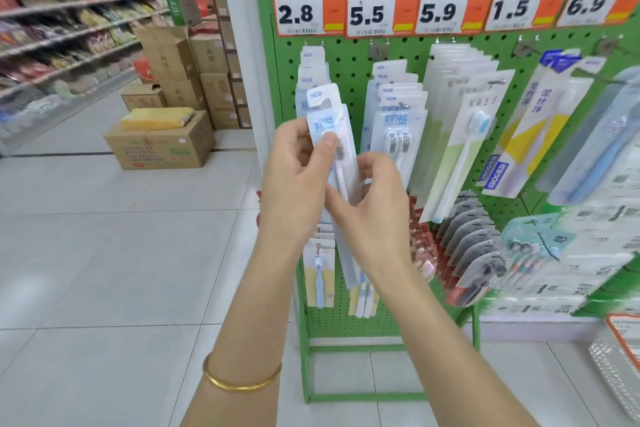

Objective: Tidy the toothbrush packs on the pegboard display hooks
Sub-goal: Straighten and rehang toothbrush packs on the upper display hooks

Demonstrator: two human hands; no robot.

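Up close in the head view, both hands meet on one toothbrush pack [347, 135] in front of the green pegboard [284, 55]. The left hand [294, 180] grips the pack's upper half, thumb pressed on the printed front and fingers curled behind. The right hand [375, 208] holds the lower right edge, its fingers curled round the clear blister. The two hands touch just below the brush head. The pack stands nearly upright, leaning a little to the left, its "NEW" header card uppermost. It is just in front of the leftmost column of hanging packs [309, 70]; whether its hang slot is on a hook I cannot tell.

A gold bangle [242, 381] circles the left forearm. To the right hangs a second column of twin-brush packs [398, 107], then a row of white single-brush packs [462, 135], then a yellow and white pack marked FROG [533, 135]. Lower on the board, small packs with a blue brush [320, 274] hang below the hands. Orange and white price tags [370, 10] line the top of the board. At the left, cardboard boxes [162, 147] sit on the tiled floor [104, 253], one with a yellow package [157, 118] on top, and stocked shelves [69, 28] run along the aisle.
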